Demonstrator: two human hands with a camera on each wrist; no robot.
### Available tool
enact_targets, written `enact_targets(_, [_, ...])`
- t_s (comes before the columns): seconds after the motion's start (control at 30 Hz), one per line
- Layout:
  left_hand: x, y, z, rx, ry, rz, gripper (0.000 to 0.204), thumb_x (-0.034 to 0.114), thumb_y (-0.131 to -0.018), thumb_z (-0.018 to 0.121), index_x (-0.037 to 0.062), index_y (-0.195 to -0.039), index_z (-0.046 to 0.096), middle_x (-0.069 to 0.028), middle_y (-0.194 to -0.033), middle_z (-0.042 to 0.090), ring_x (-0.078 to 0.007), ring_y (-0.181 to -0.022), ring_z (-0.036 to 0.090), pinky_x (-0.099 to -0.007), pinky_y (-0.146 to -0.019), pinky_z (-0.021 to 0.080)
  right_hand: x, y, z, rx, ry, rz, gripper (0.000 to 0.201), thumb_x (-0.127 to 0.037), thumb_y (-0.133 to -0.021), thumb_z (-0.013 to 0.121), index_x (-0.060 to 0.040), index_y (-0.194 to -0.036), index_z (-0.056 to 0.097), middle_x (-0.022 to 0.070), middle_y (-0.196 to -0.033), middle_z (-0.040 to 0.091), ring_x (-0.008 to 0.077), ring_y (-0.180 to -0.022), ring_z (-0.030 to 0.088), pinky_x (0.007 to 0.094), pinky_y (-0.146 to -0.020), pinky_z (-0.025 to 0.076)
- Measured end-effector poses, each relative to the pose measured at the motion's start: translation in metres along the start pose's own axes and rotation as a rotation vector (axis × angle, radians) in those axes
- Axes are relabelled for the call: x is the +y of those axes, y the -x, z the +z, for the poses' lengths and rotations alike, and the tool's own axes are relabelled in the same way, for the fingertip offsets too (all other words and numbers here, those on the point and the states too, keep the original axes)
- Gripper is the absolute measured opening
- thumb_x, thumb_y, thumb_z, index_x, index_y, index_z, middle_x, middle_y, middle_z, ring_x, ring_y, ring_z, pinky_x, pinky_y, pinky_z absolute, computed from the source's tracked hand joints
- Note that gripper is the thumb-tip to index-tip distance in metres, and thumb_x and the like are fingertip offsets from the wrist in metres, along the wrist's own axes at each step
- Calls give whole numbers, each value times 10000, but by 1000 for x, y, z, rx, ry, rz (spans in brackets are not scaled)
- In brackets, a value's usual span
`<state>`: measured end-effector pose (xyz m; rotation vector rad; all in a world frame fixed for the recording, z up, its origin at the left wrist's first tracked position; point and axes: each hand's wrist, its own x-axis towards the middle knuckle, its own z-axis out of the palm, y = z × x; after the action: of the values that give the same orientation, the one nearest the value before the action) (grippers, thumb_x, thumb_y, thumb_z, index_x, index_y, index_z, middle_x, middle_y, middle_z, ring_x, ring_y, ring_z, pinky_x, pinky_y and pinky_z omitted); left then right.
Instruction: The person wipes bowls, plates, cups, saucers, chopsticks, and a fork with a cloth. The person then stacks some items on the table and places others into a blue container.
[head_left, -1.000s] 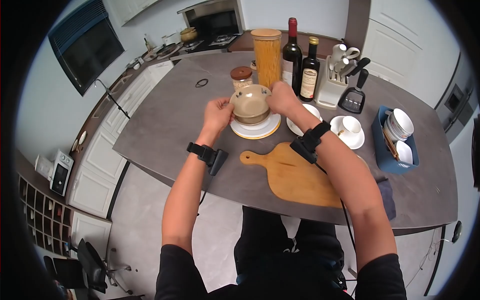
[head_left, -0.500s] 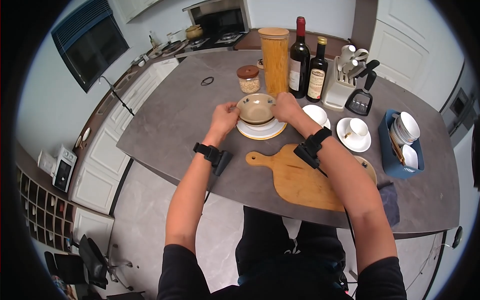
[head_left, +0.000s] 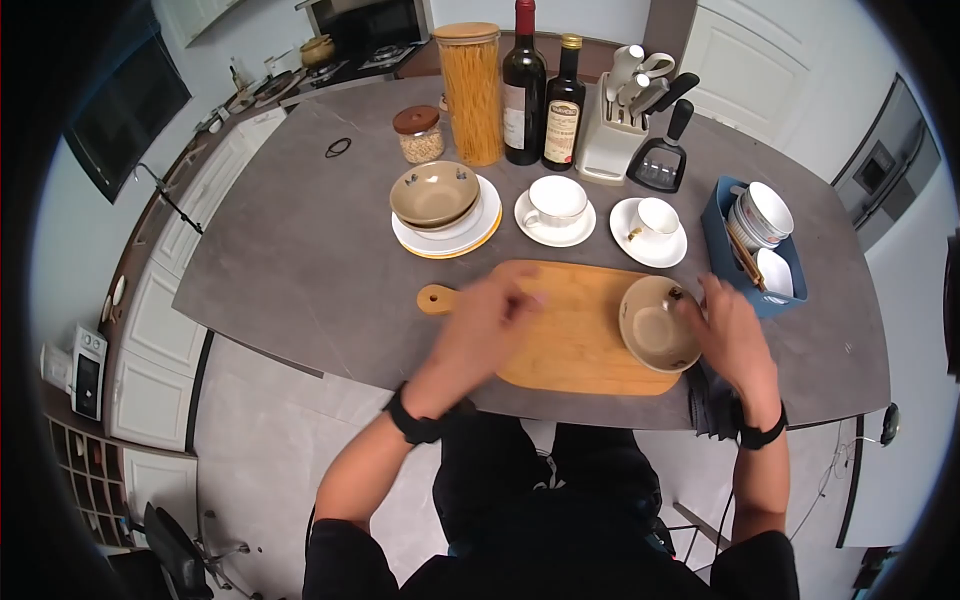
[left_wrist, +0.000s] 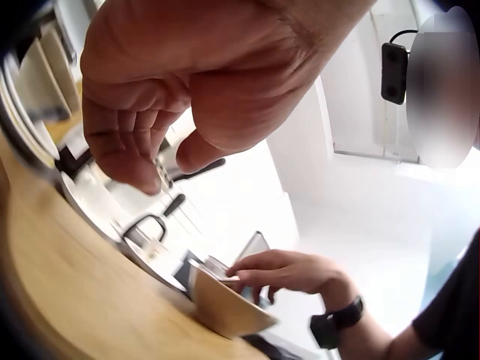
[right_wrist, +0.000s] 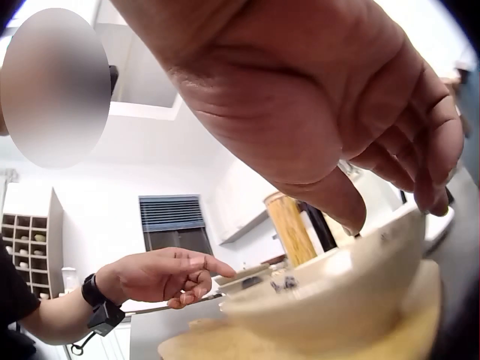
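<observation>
A beige bowl with small dark motifs stands upright on the right end of the wooden cutting board. At its right rim is my right hand; the right wrist view shows fingertips right at the rim and the thumb apart from them over the bowl. Blurred in the head view, my left hand hovers over the left part of the board. Its fingers bend loosely with nothing between them. Farther back, another beige bowl sits stacked on white plates.
Two white cups on saucers stand behind the board. A blue bin with white bowls is at the right. Along the back are a pasta jar, a small oat jar, two bottles and a knife block. A dark cloth lies at the front edge.
Both hands have left the bowl on the plates, which they held before and lowered onto the stack. They moved toward me and right, the right hand to the other bowl, the left above the board.
</observation>
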<state>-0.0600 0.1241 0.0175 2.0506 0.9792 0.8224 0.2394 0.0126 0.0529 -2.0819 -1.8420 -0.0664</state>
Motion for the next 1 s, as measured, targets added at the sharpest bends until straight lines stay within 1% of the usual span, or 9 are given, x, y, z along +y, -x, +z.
enact_targets(0.13, [7,-1,71,-311,284,-50,419,241,-1039,582,-7,-1367,501,-130,-1021,657,-161,-789,681,-314,-655,555,22,21,19,-69,-149,-42,326,-197,-957,655,81,-1084,541,259,-778,665,410,-714,670,466,-661,518])
enact_targets(0.2, [25,0,80,-313,379,-155,429,240,-1047,567,-9,-1384,478,-116,-1006,651,-145,-784,670,-304,-647,557,-2,17,4,-266,-601,347,301,-174,-990,601,82,-1142,557,172,-683,639,241,-540,644,372,-537,491])
enact_targets(0.3, [15,-2,77,-261,485,-154,443,230,-1061,534,11,-1434,439,-73,-979,630,-108,-752,642,-270,-594,546,-20,1,4,-199,-696,215,310,-163,-1011,558,73,-1211,563,96,-635,599,121,-464,567,308,-464,440])
enact_targets(0.37, [7,-10,58,151,399,19,399,210,-1036,555,-12,-1362,493,-65,-814,599,-128,-591,610,-287,-525,492,-40,-27,4,-191,-732,106,331,-165,-1013,544,72,-1244,553,94,-639,611,143,-479,587,319,-470,452])
enact_targets(0.5, [-13,-42,-23,408,354,-190,420,181,-1027,551,-21,-1396,549,-27,-773,602,-90,-579,574,-267,-525,488,-99,-110,30,-238,-870,-39,334,-163,-998,525,69,-1237,537,111,-659,636,174,-511,638,321,-469,490])
enact_targets(0.63, [-56,-75,-92,434,329,-194,346,121,-1010,534,-50,-1296,627,-40,-817,652,-84,-602,571,-254,-546,482,-155,-190,81,-300,-934,-100,220,-102,-957,502,94,-1038,562,137,-676,657,207,-530,660,350,-463,544])
enact_targets(0.83, [-94,-91,-117,470,231,-334,326,81,-966,542,-75,-1223,669,-80,-821,680,-106,-595,597,-279,-551,487,-185,-226,111,-341,-768,-95,217,-84,-940,512,102,-853,581,169,-644,650,203,-497,639,351,-465,537])
enact_targets(0.9, [-102,-92,-117,451,226,-361,330,97,-967,552,-77,-1221,670,-85,-834,682,-108,-601,598,-284,-561,492,-184,-230,116,-393,-679,-66,242,-115,-944,522,109,-933,616,240,-770,699,295,-645,715,416,-601,581])
enact_targets(1.0, [-130,-96,-113,503,89,-297,351,137,-971,565,-74,-1232,667,-129,-921,719,-156,-731,668,-323,-676,537,-180,-235,139,-100,-414,-243,287,-155,-949,538,92,-1043,652,295,-972,714,406,-914,723,486,-801,574])
